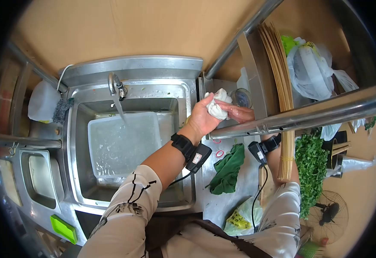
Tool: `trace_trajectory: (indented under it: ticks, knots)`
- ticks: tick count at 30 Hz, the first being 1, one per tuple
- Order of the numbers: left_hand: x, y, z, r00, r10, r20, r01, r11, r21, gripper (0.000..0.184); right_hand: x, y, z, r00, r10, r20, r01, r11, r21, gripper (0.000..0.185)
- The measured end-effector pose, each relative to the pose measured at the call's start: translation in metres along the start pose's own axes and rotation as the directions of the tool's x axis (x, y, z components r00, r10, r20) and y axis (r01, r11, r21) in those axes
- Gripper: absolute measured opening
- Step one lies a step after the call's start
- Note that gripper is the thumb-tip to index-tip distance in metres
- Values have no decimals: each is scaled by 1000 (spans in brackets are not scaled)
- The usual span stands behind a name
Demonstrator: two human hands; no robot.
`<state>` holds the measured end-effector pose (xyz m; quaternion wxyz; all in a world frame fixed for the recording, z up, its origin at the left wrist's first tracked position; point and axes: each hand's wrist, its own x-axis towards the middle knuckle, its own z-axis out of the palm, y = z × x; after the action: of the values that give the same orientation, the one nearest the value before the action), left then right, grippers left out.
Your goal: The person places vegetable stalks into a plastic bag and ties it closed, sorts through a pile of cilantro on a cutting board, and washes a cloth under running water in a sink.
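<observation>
Tap (113, 81) running into plastic tub (125, 146) in the sink (77, 172); could overflow if left. Right of it, left hand (206, 117) curls its grip round bunched white cloth (217, 106) above the desk (250, 178); right hand (241, 114) presses it, closure unclear; a knuckle could knock the clear jar (242, 98).

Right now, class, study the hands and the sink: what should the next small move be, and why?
Probably take the left hand to the tap and turn it off, leaving the white cloth with the right hand: water is running into the tub while both hands are busy with the cloth beside the sink.
</observation>
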<state>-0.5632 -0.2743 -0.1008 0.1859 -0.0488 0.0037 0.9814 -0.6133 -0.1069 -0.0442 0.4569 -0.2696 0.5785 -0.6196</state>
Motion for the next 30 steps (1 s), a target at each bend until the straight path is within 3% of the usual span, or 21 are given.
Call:
trace_trajectory:
  ticks: [1, 2, 3, 6, 8, 10, 11, 12, 13, 15, 17, 18, 20, 21, 22, 23, 25, 26, 28, 29, 30]
  knots:
    - [1, 1, 0, 1000, 6, -8, -6, 1000, 7, 35, 0, 0, 0, 999, -40, 28, 44, 990, -134, 53]
    - [1, 1, -1, 994, 103, -41, -103, 995, 11, 36, 0, 1, -4, 955, -191, 225, 279, 836, -474, 50]
    - [0, 4, -3, 977, 198, -73, -197, 980, 19, 37, -8, 0, -5, 956, -220, 193, 288, 826, -485, 50]
    - [-8, 23, -12, 973, 204, -105, -209, 977, -37, 31, -44, 6, -12, 935, -293, -202, 247, 943, -224, 49]
    - [-16, 30, -11, 984, 147, -106, -153, 987, -53, 27, -67, 22, -15, 774, -320, -547, 394, 919, 21, 49]
    - [-22, 37, -28, 992, 115, -53, -120, 989, -84, 28, -83, 39, -15, 585, -238, -775, 580, 791, 196, 48]
    - [-26, 42, -34, 996, 86, 9, -84, 990, -110, 30, -91, 44, -9, 515, -156, -843, 677, 678, 288, 48]
    - [-38, 40, -17, 972, 148, -181, -161, 985, -63, 34, -99, 49, 2, 459, -72, -886, 770, 529, 356, 48]
    - [-51, 43, -10, 972, 137, -192, -151, 987, -62, 34, -110, 58, 20, 653, -388, -650, 756, 389, 527, 45]
    - [-73, 53, -7, 960, 162, -229, -187, 978, -95, 37, -120, 45, 83, 386, -20, -922, 883, 298, 363, 32]
    - [-98, 66, -22, 978, 137, -160, -159, 978, -136, 39, -147, 81, 113, 494, -105, -863, 861, 198, 469, 34]
    - [-113, 71, -21, 975, 158, -158, -177, 978, -114, 40, -139, 94, 137, 493, -87, -866, 854, 237, 463, 43]
    - [-136, 77, -19, 964, 213, -159, -221, 974, -39, 40, -94, 101, 192, 658, -72, -750, 703, 417, 577, 40]
    - [-146, 78, -22, 963, 209, -172, -216, 976, -27, 40, -56, 90, 223, 698, -30, -715, 596, 579, 557, 42]
    - [-156, 76, -27, 964, 219, -149, -222, 975, -5, 39, -19, 92, 243, 717, 20, -697, 521, 649, 554, 46]
    - [-165, 73, -31, 965, 232, -124, -232, 973, 14, 37, 16, 106, 255, 733, -63, -677, 549, 643, 534, 51]
    - [-188, 59, -33, 946, 282, -160, -264, 956, 126, 35, 87, 109, 266, 670, -100, -736, 552, 729, 404, 61]
    - [-198, 54, -37, 877, 401, -265, -262, 862, 435, 37, 111, 101, 269, 670, 3, -742, 503, 733, 458, 61]
    - [-212, 76, -56, 718, 619, -317, -65, 513, 856, 44, 143, 112, 285, 718, -48, -694, 432, 813, 390, 59]
    - [-218, 100, -70, 709, 630, -318, -65, 508, 859, 44, 157, 120, 294, 750, -96, -654, 370, 881, 296, 57]
    - [-226, 121, -84, 716, 605, -349, -186, 647, 740, 46, 169, 130, 308, 754, -90, -651, 370, 877, 306, 57]
